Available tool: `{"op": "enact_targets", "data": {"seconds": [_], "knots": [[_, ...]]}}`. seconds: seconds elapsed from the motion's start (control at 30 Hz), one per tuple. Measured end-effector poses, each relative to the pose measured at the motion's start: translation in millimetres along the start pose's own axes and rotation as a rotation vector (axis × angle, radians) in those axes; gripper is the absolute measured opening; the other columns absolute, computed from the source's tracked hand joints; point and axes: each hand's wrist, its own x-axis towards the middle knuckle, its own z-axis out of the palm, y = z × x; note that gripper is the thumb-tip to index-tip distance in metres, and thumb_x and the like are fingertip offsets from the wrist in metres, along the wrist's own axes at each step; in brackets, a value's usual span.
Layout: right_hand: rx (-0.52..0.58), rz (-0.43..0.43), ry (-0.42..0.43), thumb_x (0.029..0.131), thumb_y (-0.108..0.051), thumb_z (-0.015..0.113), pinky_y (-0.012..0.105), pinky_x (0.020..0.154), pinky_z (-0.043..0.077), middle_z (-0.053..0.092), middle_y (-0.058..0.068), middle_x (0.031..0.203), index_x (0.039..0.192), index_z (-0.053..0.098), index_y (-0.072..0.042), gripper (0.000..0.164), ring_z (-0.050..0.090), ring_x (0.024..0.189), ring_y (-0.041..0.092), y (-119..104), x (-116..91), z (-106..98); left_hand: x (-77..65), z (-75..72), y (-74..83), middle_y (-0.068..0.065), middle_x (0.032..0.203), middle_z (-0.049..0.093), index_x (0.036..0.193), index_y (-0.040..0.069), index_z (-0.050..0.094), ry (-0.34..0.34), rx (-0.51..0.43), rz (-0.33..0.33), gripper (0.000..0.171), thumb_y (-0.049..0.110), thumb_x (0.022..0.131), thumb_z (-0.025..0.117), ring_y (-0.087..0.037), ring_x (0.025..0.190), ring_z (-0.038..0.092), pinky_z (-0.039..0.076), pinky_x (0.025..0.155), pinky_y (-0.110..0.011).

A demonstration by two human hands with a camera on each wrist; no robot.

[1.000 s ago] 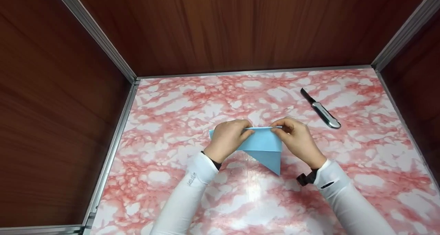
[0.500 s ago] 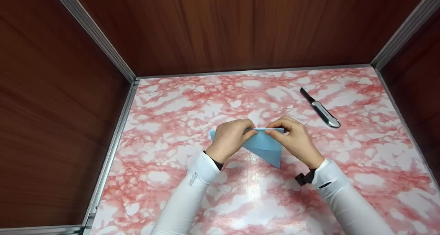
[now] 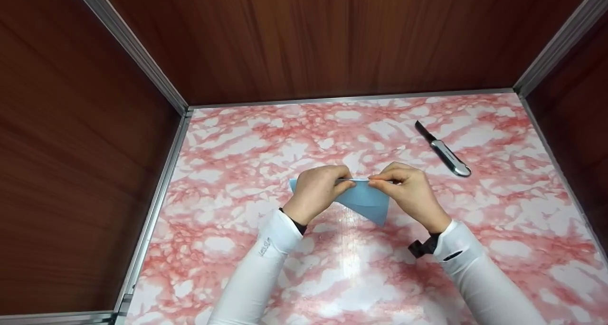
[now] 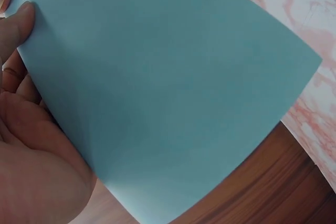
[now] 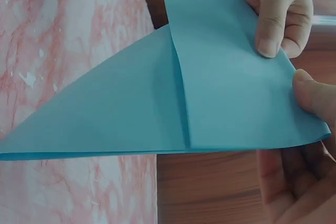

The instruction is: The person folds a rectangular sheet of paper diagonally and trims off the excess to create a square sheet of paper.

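Observation:
A folded sheet of light blue paper (image 3: pixel 363 199) is held between both hands, its top edge level and its lower part narrowing to a pointed corner. My left hand (image 3: pixel 317 187) pinches the top edge left of the middle, thumb on the near face. My right hand (image 3: pixel 408 189) pinches the same edge close by on the right. In the right wrist view, a rectangular flap of the paper (image 5: pixel 226 72) lies over a larger triangular layer. A broad single face of the paper (image 4: pixel 168 82) fills the left wrist view. The fingers behind the sheet are partly hidden.
A utility knife (image 3: pixel 449 157) with its dark blade out lies on the red-and-white marbled table (image 3: pixel 285 130), beyond the right hand. Dark wood panels (image 3: pixel 304 40) with metal edging enclose the back and sides.
Both hands keep hold of the paper; the right one has shifted slightly left along the top edge. The paper's lower point has swung up and away, so less of its face shows.

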Motion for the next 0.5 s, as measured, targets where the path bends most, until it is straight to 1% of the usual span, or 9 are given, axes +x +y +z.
{"op": "enact_targets", "data": {"seconds": [0.13, 0.23, 0.4, 0.5], "knots": [[0.031, 0.030, -0.039, 0.091, -0.004, 0.077, 0.019, 0.073, 0.050, 0.074, 0.006, 0.092, 0.102, 0.081, -0.002, 0.012, 0.064, 0.084, 0.012, -11, -1, -6, -1.6, -2.1, -1.8, 0.012, 0.087, 0.072, 0.091, 0.024, 0.074, 0.004, -0.016, -0.019, 0.015, 0.039, 0.095, 0.072, -0.002, 0.073, 0.063, 0.051, 0.065, -0.027], [0.034, 0.048, -0.022, 0.091, -0.006, 0.078, 0.020, 0.073, 0.051, 0.075, 0.005, 0.091, 0.098, 0.082, -0.003, 0.009, 0.066, 0.083, 0.013, -13, -1, -8, -2.2, -3.3, -2.3, 0.013, 0.087, 0.072, 0.091, 0.025, 0.074, 0.006, -0.026, -0.028, 0.014, 0.039, 0.095, 0.072, -0.002, 0.075, 0.064, 0.051, 0.066, -0.028], [0.025, 0.091, 0.033, 0.088, -0.011, 0.082, 0.020, 0.073, 0.051, 0.076, 0.003, 0.087, 0.089, 0.083, -0.006, 0.005, 0.067, 0.080, 0.011, -12, -1, -5, -2.3, -3.6, -2.9, 0.014, 0.086, 0.071, 0.090, 0.026, 0.074, 0.005, -0.035, -0.037, 0.015, 0.040, 0.095, 0.072, -0.001, 0.074, 0.062, 0.051, 0.065, -0.027], [0.061, 0.124, 0.009, 0.090, -0.012, 0.081, 0.021, 0.076, 0.052, 0.076, 0.005, 0.090, 0.091, 0.081, -0.005, 0.008, 0.068, 0.083, 0.012, -7, -1, -4, -2.8, -3.4, -3.5, 0.014, 0.085, 0.071, 0.089, 0.026, 0.073, -0.001, -0.037, -0.040, 0.015, 0.040, 0.094, 0.073, -0.001, 0.072, 0.061, 0.050, 0.064, -0.027]]}}
